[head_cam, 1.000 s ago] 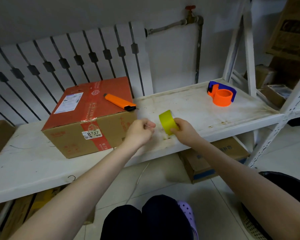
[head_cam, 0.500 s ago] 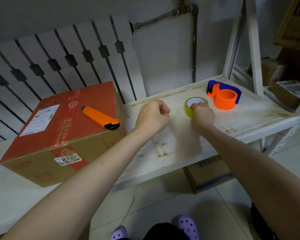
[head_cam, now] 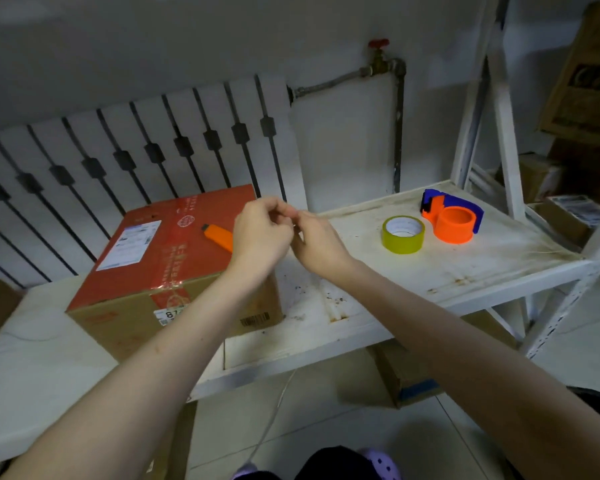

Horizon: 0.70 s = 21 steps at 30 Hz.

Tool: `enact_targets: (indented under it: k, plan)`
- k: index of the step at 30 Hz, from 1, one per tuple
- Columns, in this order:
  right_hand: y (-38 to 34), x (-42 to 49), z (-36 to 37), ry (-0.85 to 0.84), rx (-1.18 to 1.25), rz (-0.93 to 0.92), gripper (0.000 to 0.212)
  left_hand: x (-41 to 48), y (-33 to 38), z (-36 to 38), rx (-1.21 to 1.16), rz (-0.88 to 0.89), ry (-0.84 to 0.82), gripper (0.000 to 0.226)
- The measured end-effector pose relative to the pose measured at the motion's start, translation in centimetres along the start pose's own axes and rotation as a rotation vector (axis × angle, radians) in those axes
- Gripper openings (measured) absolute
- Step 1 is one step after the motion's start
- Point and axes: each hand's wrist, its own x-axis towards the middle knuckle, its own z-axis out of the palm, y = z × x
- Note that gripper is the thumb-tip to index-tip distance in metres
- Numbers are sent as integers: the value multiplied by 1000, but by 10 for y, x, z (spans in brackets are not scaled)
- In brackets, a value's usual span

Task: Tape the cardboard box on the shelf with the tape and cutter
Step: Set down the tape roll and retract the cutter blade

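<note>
The cardboard box [head_cam: 160, 251] with a red top and shipping labels sits on the white shelf [head_cam: 430, 275], left of centre. An orange cutter [head_cam: 218, 235] lies on its top, partly hidden by my left hand [head_cam: 262, 233]. My right hand [head_cam: 321, 242] meets the left one just above the box's right edge. Both have curled fingers with the fingertips pinched together, and I see nothing between them. The yellow-green tape roll [head_cam: 403, 234] lies flat on the shelf to the right, apart from both hands.
An orange and blue tape dispenser [head_cam: 452, 221] stands right beside the roll. A radiator [head_cam: 136, 157] and a pipe run along the wall behind. The shelf's upright posts [head_cam: 499, 133] rise at the right. Cardboard boxes sit under the shelf and at the far right.
My right hand has let go of the tape roll, now lying by the dispenser, and moved left to meet my left hand over the box's right edge.
</note>
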Motion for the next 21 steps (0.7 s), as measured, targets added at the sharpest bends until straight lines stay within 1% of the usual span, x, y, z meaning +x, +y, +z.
enact_targets:
  k: [3, 6, 7, 9, 11, 12, 14, 16, 18, 19, 21]
  plan:
    - [-37, 10, 16, -40, -109, -57, 30, 2, -17, -30, 5, -74, 82, 20]
    - [-57, 18, 31, -220, -399, -88, 36, 3, -42, -49, 0, -221, 119, 18]
    - [-61, 18, 34, -251, -453, -94, 38, 3, -50, -53, -20, -280, 118, 18]
    - [-65, 17, 36, -245, -491, -77, 31, -1, -62, -60, -68, -376, 110, 20]
    - [-65, 16, 35, -203, -463, -10, 23, -6, -67, -64, -108, -437, 77, 15]
    - [-64, 14, 35, -169, -393, 45, 23, -10, -67, -66, -128, -456, 59, 13]
    - [-64, 10, 30, -131, -127, 168, 27, -18, -63, -66, -202, -473, 38, 23]
    - [-68, 1, 23, -168, 252, 281, 30, -21, -57, -64, -337, -476, 11, 32]
    - [-76, -11, 16, -245, 611, 378, 31, -23, -50, -63, -495, -463, 5, 38]
    - [-80, -17, 13, -269, 723, 405, 31, -22, -48, -64, -564, -457, 28, 38]
    - [-85, -28, 9, -287, 810, 427, 31, -22, -44, -67, -651, -452, 94, 35]
